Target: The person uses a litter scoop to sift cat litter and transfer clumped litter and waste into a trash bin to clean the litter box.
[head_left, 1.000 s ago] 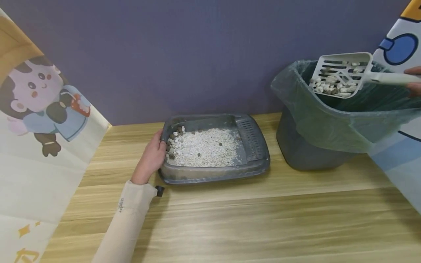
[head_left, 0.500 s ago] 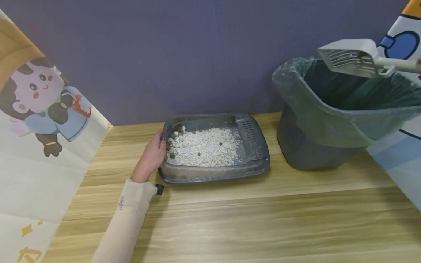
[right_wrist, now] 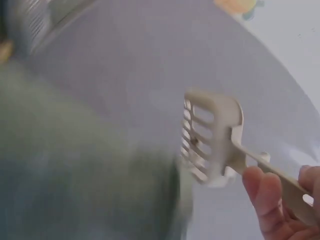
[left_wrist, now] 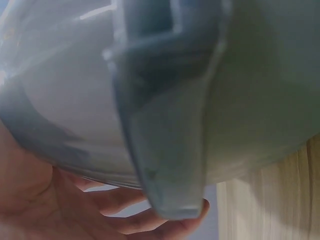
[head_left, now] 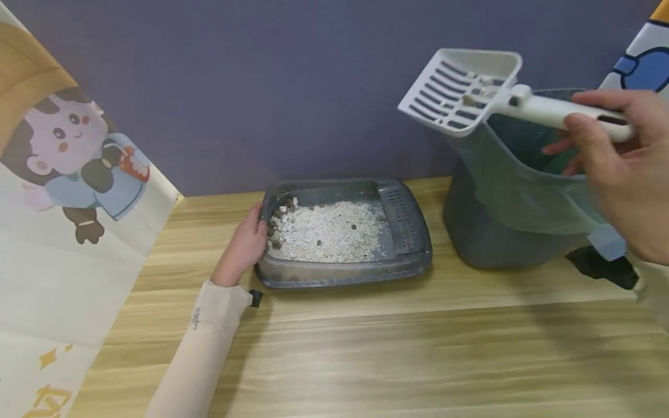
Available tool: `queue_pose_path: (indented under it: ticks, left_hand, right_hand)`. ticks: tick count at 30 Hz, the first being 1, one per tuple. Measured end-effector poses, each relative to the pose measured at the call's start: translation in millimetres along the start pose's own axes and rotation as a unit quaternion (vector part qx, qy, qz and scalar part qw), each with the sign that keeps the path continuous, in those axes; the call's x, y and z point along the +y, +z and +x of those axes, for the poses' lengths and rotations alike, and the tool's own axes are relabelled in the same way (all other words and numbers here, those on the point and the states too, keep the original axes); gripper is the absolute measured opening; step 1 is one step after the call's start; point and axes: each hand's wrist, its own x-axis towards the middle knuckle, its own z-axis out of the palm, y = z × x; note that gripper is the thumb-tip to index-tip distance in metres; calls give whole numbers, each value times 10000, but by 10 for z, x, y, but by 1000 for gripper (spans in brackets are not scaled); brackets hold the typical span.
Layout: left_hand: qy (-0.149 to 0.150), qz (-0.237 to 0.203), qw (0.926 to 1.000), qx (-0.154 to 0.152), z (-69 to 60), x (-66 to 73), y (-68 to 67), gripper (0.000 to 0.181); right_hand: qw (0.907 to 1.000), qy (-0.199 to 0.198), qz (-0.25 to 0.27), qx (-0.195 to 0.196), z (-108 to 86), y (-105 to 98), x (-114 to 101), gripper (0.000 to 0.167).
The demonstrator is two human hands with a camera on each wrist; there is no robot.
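Observation:
A white slotted scoop (head_left: 460, 90) is held up at the left rim of the lined bin, a few pale and brown bits left in it. My right hand (head_left: 632, 168) pinches its handle between thumb and fingers; in the right wrist view the hand (right_wrist: 285, 205) grips the handle of the scoop (right_wrist: 212, 135). A grey litter tray (head_left: 345, 273) holds white litter, with brown and white lumps at its left end. My left hand (head_left: 243, 244) holds the tray's left edge; in the left wrist view its fingers (left_wrist: 145, 220) curl under the rim.
A dark bin (head_left: 502, 244) with a translucent green liner (head_left: 528, 203) stands right of the tray on the wood-patterned surface (head_left: 397, 360). A purple-grey wall (head_left: 313, 87) rises behind. Printed cartoon panels (head_left: 73, 151) flank both sides.
The scoop, full of lumps a second ago, was tipped over the bin and is now nearly empty. It has moved left with my right hand. The left hand stays on the tray.

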Motion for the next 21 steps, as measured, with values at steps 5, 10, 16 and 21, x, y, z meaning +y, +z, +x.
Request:
queue_pose_path:
  ticks: [5, 10, 16, 21]
  left_hand:
    - [28, -4, 10000, 46, 1, -14, 3, 52]
    - [58, 0, 9999, 117, 2, -14, 7, 52]
    - [23, -6, 9999, 152, -2, -11, 3, 52]
    - [117, -81, 9998, 155, 0, -10, 7, 52]
  right_hand:
    - [9891, -880, -374, -1120, -31, 414, -243, 27]
    - [9558, -797, 62, -2829, -118, 886, -268, 21]
    - [9126, -351, 389, -4054, -233, 1373, -172, 30]
    - [9028, -171, 689, -4242, -295, 1641, -101, 33]
